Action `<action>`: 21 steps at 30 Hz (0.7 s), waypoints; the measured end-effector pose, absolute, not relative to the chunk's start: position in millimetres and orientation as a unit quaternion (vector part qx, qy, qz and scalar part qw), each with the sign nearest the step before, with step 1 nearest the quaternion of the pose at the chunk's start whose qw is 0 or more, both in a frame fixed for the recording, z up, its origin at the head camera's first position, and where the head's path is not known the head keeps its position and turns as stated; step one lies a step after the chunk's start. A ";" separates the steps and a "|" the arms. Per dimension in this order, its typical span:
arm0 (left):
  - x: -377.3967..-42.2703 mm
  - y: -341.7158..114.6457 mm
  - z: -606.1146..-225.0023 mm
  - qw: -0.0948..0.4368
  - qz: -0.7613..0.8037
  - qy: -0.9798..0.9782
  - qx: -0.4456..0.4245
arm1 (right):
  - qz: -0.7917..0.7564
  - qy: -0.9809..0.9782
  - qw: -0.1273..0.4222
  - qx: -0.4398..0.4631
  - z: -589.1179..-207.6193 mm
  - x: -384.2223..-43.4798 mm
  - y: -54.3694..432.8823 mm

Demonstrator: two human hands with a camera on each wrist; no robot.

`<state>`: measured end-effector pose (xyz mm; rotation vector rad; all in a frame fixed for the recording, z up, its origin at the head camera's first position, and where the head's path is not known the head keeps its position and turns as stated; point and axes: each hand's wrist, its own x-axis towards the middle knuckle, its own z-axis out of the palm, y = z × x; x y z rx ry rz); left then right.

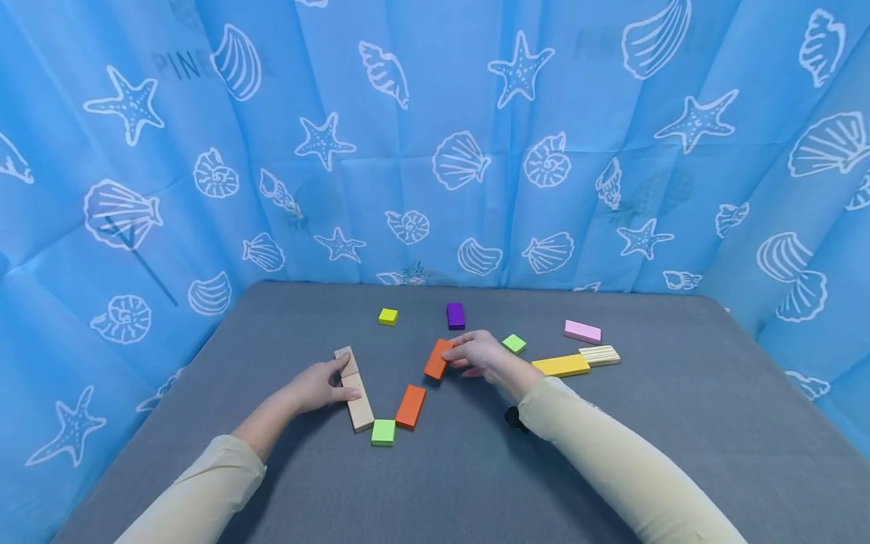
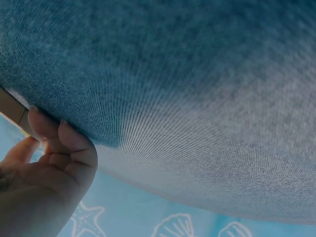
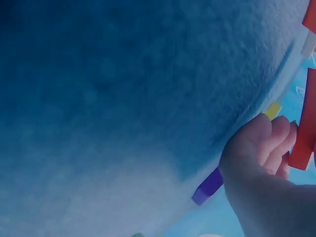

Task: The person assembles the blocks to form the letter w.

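Observation:
Two pale wooden blocks lie end to end in a slanting row. My left hand [image 1: 316, 385] holds them at the join, with fingers on the far wooden block [image 1: 347, 363] and thumb at the near wooden block [image 1: 360, 412]. In the left wrist view, that hand's [image 2: 54, 163] fingers are bent beside a wooden block [image 2: 12, 108]. My right hand [image 1: 482, 353] pinches an orange block [image 1: 437, 361], seen also as an orange block [image 3: 305, 128] in the right wrist view. Nearer me lies a second orange block [image 1: 411, 408], close to a light green block [image 1: 384, 433].
Farther back lie a yellow block [image 1: 388, 316], a purple block [image 1: 456, 316] and a pink block [image 1: 582, 332]. Beyond my right forearm are another green block [image 1: 514, 344], a yellow-orange block [image 1: 561, 366] and a ridged pale block [image 1: 600, 355]. A blue curtain [image 1: 435, 151] surrounds the grey table [image 1: 381, 499].

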<state>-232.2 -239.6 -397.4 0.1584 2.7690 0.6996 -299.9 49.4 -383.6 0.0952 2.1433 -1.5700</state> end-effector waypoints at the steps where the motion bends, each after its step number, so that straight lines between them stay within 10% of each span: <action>1: -232.3 -239.5 -397.5 0.140 0.242 0.958 0.054 | -0.568 0.787 0.239 0.035 -383.7 -299.5 47.7; 21: -233.4 -239.6 -398.3 0.140 0.236 0.960 0.050 | -0.432 0.864 0.259 -0.015 -386.2 -304.8 22.4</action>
